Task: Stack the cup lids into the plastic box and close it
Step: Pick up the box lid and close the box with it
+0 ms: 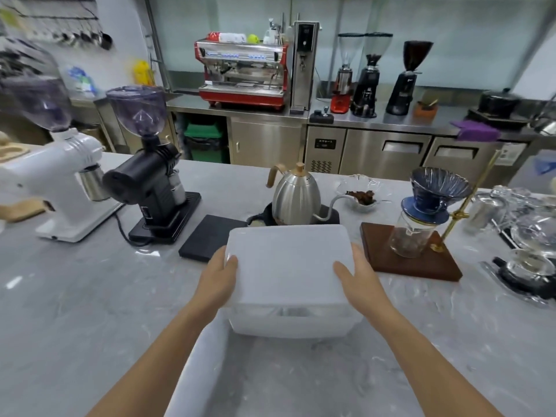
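Note:
A translucent white plastic box (290,323) stands on the grey counter in front of me. Its flat white cover (285,263) lies on top of it, slightly tilted. My left hand (218,279) grips the cover's left edge with the thumb on top. My right hand (359,279) grips its right edge the same way. The cup lids are hidden; I cannot see inside the box.
A steel gooseneck kettle (296,200) and a black scale (207,240) stand just behind the box. A black grinder (150,182) and a white grinder (54,182) are at left. A pour-over stand on a wooden base (415,257) and glassware (529,233) are at right.

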`<state>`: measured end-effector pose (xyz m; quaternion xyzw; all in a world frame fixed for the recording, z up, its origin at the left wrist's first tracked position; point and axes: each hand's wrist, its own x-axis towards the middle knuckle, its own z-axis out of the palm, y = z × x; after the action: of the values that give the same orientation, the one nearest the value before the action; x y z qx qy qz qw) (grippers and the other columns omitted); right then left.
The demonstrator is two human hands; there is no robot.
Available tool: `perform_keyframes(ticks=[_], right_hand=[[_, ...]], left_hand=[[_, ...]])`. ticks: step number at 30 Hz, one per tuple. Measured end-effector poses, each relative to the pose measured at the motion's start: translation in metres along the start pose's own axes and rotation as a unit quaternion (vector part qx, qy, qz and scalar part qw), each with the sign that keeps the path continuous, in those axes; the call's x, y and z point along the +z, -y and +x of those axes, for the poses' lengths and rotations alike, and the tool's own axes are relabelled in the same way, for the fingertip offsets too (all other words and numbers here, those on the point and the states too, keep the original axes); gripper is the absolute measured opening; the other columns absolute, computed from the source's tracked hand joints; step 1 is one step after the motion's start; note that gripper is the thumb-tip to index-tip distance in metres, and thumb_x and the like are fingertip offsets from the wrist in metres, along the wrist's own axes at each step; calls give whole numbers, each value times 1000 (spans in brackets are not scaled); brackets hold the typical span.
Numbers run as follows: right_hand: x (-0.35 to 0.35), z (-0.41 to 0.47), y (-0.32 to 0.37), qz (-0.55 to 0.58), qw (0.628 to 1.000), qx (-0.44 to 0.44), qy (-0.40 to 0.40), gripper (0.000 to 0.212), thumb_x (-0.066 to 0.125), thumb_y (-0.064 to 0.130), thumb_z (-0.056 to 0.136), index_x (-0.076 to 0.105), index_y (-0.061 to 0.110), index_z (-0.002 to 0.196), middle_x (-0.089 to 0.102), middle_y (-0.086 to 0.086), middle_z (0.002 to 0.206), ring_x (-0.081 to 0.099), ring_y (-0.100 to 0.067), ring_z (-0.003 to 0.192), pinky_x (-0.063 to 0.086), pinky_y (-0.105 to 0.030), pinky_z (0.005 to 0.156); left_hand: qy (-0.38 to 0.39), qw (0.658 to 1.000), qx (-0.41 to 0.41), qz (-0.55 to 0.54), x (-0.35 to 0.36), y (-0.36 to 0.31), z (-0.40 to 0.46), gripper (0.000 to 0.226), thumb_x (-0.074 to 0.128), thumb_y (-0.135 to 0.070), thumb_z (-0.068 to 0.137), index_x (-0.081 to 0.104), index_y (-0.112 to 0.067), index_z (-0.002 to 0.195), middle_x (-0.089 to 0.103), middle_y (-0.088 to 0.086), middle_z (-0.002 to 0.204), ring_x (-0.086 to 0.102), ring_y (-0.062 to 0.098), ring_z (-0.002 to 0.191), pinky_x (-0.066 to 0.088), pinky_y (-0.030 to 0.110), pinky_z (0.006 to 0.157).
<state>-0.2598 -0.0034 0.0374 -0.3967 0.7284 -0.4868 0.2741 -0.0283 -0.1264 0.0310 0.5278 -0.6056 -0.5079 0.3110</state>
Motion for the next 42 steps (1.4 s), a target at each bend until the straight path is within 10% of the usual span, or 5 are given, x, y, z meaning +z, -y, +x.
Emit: perform_keyframes(ticks=[14, 24, 29, 42], right_hand=[[2, -10, -28, -18, 998, 60, 20, 39, 40, 20, 105, 38, 28, 143, 55, 13, 121, 53, -10, 112, 38, -26, 91], [3, 20, -30, -58, 994, 90, -23, 13, 39, 24, 102, 50, 18, 108, 57, -3, 105, 55, -9, 79, 42, -25, 63], [-1, 34, -35, -29, 996, 87, -24, 37, 36, 39, 102, 57, 19, 124, 64, 4, 123, 59, -16, 114, 46, -38, 101], [-16, 20, -46, 2, 991, 101, -85, 24, 40, 29, 102, 57, 13, 101, 59, -3, 87, 55, -18, 80, 48, -40, 73]], left_hand=[[42, 997, 19, 65, 15, 19, -4, 48, 35, -14, 99, 42, -37, 140, 61, -15, 119, 60, 18, 110, 47, 37, 86], [-66, 981, 29, 179, 21, 11, 28, 29, 39, -30, 104, 45, -2, 100, 63, 13, 95, 60, 29, 84, 44, 41, 68], [-28, 992, 18, 122, 24, 3, 38, 19, 36, -19, 100, 53, -17, 110, 58, -3, 105, 55, 21, 96, 41, 35, 75], [-36, 997, 19, 63, 45, 17, 35, 34, 45, -39, 103, 62, -16, 86, 60, -4, 82, 53, 14, 74, 43, 31, 66]])
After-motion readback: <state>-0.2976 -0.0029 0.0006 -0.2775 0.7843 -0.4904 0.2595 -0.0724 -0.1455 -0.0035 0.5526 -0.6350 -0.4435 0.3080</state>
